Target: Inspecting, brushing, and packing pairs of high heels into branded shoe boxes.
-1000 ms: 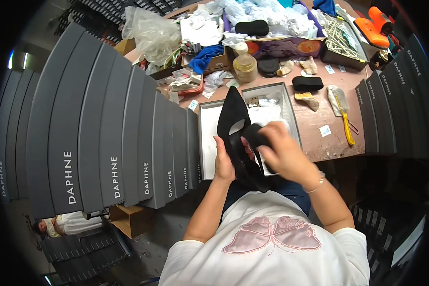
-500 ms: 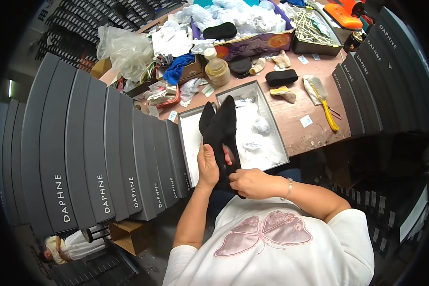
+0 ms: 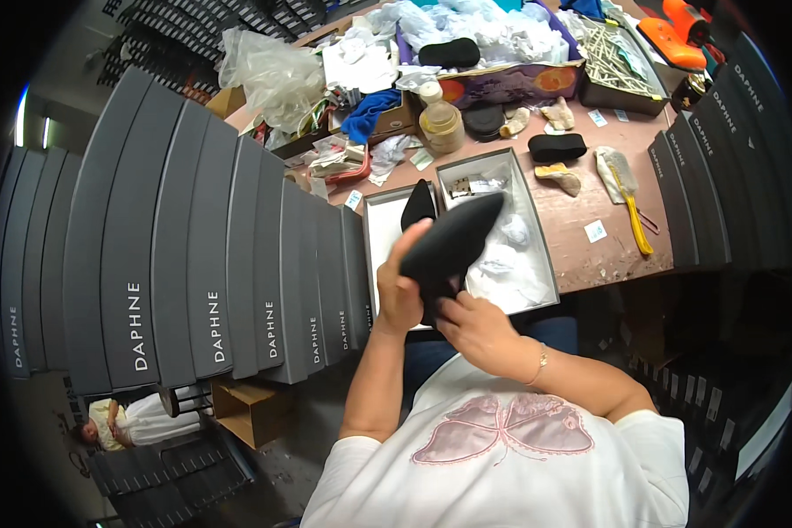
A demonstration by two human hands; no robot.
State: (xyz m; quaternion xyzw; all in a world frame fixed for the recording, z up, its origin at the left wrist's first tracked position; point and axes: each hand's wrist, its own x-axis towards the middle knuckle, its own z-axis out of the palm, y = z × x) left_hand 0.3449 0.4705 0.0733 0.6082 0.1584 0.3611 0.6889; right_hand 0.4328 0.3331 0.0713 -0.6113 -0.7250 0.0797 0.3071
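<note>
Work on the black shoe (image 3: 453, 239) seems to be going on midway: the box (image 3: 531, 224) is lying open on the bench (image 3: 594, 273), and the shoe is out of it, being held up over its near part. White paper (image 3: 502, 280) is lying loose inside the box, not yet wrapping anything, and a shallow tray (image 3: 380, 251) is sitting open just to its left. How much handling is left, the view isn't showing. The left hand (image 3: 401, 297) is gripping the shoe from the left, thumb and fingers closing around its side. The right hand (image 3: 477, 333) is curling its fingers against the near end; whether they are pinching it or only touching, I cannot tell. Behind the left hand, a second shoe (image 3: 419, 202) is showing its dark pointed toe; whether it is being held too or resting on the tray, I cannot tell either. The shoe in the hands is looking matte and plain black, tapering to a sharp toe that is pointing far and right. It is tilting, with its near end disappearing behind the fingers. No mark is showing on its dark face, though fine detail is getting lost in this view. On the right, a yellow-handled brush (image 3: 635, 220) and a black pad (image 3: 557, 147) are lying apart from the hands.
</note>
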